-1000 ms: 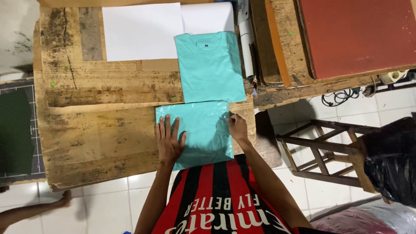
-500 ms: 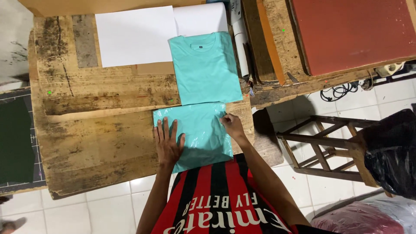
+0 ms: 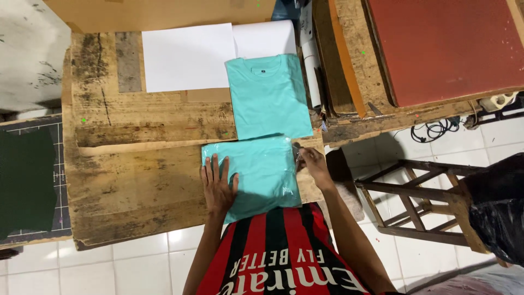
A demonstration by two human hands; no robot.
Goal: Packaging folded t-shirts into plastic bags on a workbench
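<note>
A: Start with the big surface. What are you working on?

B: Your worn wooden desk [image 3: 136,180], with white sheets [image 3: 188,57] at the far edge and a folded turquoise shirt [image 3: 268,95] lying flat below them. Nearer you, touching that shirt's lower edge, lies the bagged turquoise shirt [image 3: 259,172], and that is the one under your hands.

A: How will it handle?

B: I'd judge it light and soft, with no stiffness of its own. The clear plastic bag shines, so it probably slides easily on the wood and under your palm. Keep it pinned flat and grip at an edge or corner, where the film gives you something to pinch.

A: And the hands?

B: Your left hand [image 3: 217,186] lies flat with fingers spread on the bag's left part, pressing it down. Your right hand [image 3: 312,164] is at the right edge, fingers drawn together and pinching the plastic at the upper right corner.

A: Anything different from half a second ago?

B: Very little. Both hands keep the same places; the view has shifted slightly, and the right hand's pinch sits about where it was.
</note>
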